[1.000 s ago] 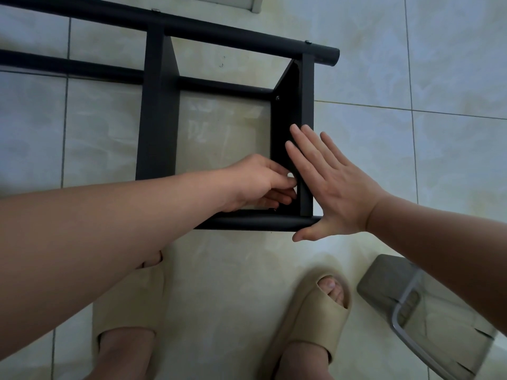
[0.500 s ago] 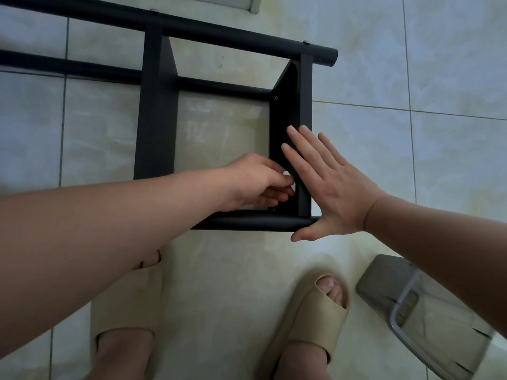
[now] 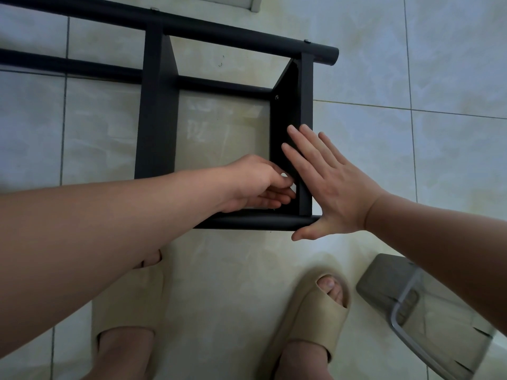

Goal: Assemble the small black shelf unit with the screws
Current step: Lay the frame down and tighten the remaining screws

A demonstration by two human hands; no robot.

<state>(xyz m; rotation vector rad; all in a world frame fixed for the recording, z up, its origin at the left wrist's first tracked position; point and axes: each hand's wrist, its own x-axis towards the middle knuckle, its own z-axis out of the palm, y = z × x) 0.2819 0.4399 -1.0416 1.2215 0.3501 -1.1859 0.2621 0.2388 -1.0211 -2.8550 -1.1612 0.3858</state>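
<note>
One black shelf unit (image 3: 156, 119) lies on the tiled floor (image 3: 452, 78), rails running left to right. Against the inner face of its end panel (image 3: 285, 119) the left hand (image 3: 255, 185) pinches a small pale item (image 3: 286, 177), too hidden to name. The right hand (image 3: 334, 187), flat and straight-fingered, braces the outer side directly opposite.

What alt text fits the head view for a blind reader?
The left hand pinches a small pale item inside the black shelf frame, while the flat right hand braces its end panel from outside. The frame lies on tiled floor.
</note>
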